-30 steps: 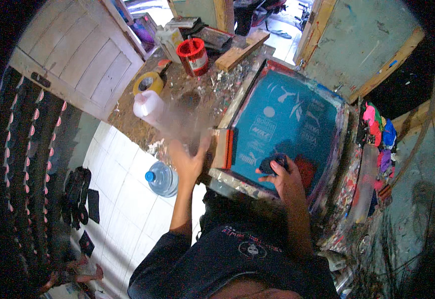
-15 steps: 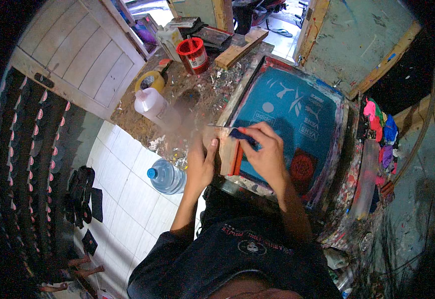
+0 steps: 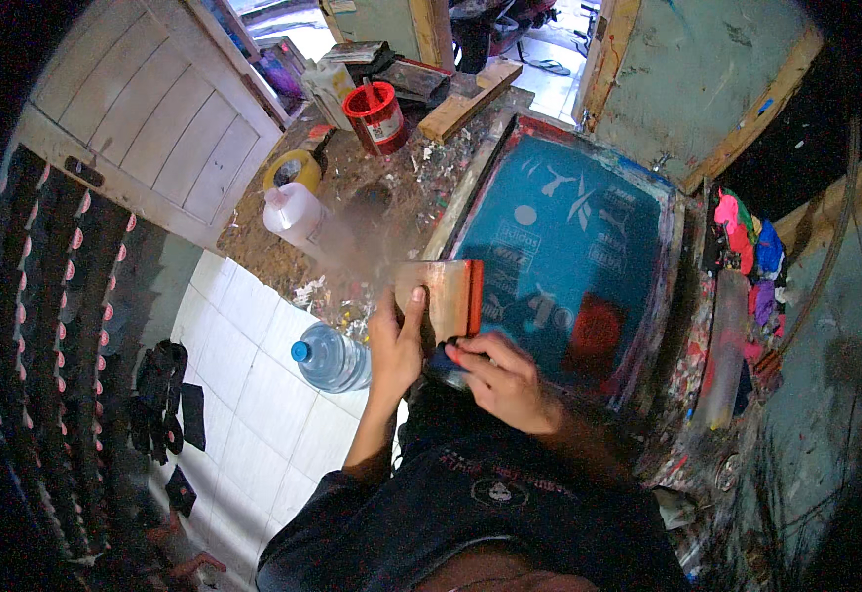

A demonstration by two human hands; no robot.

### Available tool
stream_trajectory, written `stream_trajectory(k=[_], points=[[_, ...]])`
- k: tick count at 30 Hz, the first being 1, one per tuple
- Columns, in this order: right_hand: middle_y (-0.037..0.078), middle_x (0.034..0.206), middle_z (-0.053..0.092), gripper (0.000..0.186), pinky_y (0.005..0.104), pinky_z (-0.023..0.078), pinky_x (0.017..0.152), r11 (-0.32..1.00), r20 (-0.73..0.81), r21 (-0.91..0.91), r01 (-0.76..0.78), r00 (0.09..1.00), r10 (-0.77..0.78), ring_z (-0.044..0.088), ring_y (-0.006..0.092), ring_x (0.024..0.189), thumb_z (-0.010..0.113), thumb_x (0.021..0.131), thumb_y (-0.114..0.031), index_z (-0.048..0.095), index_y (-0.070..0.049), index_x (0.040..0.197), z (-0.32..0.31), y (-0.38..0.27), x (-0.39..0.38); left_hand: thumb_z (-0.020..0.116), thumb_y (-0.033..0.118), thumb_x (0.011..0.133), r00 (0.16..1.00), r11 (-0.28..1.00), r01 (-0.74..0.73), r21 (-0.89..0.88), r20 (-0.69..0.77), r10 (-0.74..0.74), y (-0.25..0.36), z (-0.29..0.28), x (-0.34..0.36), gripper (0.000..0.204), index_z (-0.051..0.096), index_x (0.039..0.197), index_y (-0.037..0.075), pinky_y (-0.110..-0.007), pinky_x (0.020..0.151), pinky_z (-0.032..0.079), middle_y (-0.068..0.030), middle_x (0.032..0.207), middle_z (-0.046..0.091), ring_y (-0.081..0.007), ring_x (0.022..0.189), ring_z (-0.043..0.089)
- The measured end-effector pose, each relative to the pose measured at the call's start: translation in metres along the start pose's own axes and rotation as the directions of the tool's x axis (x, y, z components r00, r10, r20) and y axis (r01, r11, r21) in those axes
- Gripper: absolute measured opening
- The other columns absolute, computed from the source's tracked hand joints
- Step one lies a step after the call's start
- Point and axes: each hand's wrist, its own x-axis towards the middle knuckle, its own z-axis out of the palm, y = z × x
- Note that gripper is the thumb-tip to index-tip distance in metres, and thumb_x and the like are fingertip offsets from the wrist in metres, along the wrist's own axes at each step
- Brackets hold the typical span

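Two bare hands work at the near edge of a blue-green printing screen point(image 3: 569, 257), which lies in its frame on a paint-spattered workbench point(image 3: 372, 207) and serves here as the landmark. Far to the left of the screen, a white panelled door point(image 3: 125, 118) leans behind the bench, and dark sandals point(image 3: 159, 400) lie on the white tiled floor below it. Nearer the screen, still left of it, a white plastic jug point(image 3: 293, 217) stands on the bench beside a roll of yellow tape point(image 3: 293, 170), and a red cup point(image 3: 376, 116) sits beyond the screen's far left corner. A clear water bottle with a blue cap point(image 3: 330, 360) lies on the floor just left of the screen's near corner.

At that near corner, the left hand point(image 3: 394, 345) is closed around a wooden squeegee point(image 3: 448, 296), thumb pressed up along its face; the squeegee stands just above this hand, resting against the screen's left edge. Just right of it, the right hand point(image 3: 505, 380) curls its fingers over a small dark object point(image 3: 443, 367) at the screen's near rim, directly below the squeegee; what that object is cannot be told. A patch of red ink point(image 3: 599, 335) lies on the mesh right of this hand. Right of the screen, bright blobs of pink, green and blue paint point(image 3: 747, 247) cover the frame's side.
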Motion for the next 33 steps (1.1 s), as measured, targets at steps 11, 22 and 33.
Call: stream_trajectory(k=[11, 22, 33], points=[[0.011, 0.091, 0.063, 0.04, 0.0337, 0.053, 0.073, 0.967, -0.232, -0.073, -0.242, 0.948, 0.219, 0.065, 0.0248, 0.083, 0.075, 0.068, 0.004, 0.072, -0.005, 0.107, 0.0, -0.015, -0.003, 0.056, 0.032, 0.099, 0.996, 0.983, -0.033, -0.179, -0.087, 0.018, 0.006, 0.006, 0.0, 0.037, 0.057, 0.102, -0.005, -0.033, 0.07, 0.045, -0.0132, 0.084, 0.063, -0.0153, 0.077, 0.053], [0.015, 0.106, 0.061, 0.046, 0.0361, 0.051, 0.085, 0.973, -0.161, 0.0, -0.229, 0.961, 0.226, 0.063, 0.03, 0.099, 0.07, 0.07, 0.008, 0.068, -0.001, 0.115, -0.012, -0.019, -0.003, 0.057, 0.031, 0.099, 0.998, 0.97, 0.001, -0.245, -0.059, -0.015, 0.01, 0.005, -0.006, 0.035, 0.058, 0.106, -0.003, -0.03, 0.075, 0.044, -0.0096, 0.088, 0.062, -0.0131, 0.082, 0.052], [0.014, 0.093, 0.062, 0.029, 0.0342, 0.053, 0.076, 0.966, -0.335, 0.027, -0.256, 0.908, 0.25, 0.064, 0.0283, 0.085, 0.068, 0.077, 0.004, 0.069, 0.0, 0.105, -0.003, -0.009, -0.001, 0.059, 0.034, 0.098, 0.998, 0.963, 0.05, -0.266, -0.032, -0.061, 0.012, 0.01, -0.012, 0.049, 0.051, 0.123, -0.007, -0.031, 0.093, 0.041, -0.0138, 0.114, 0.06, -0.0177, 0.103, 0.053]])
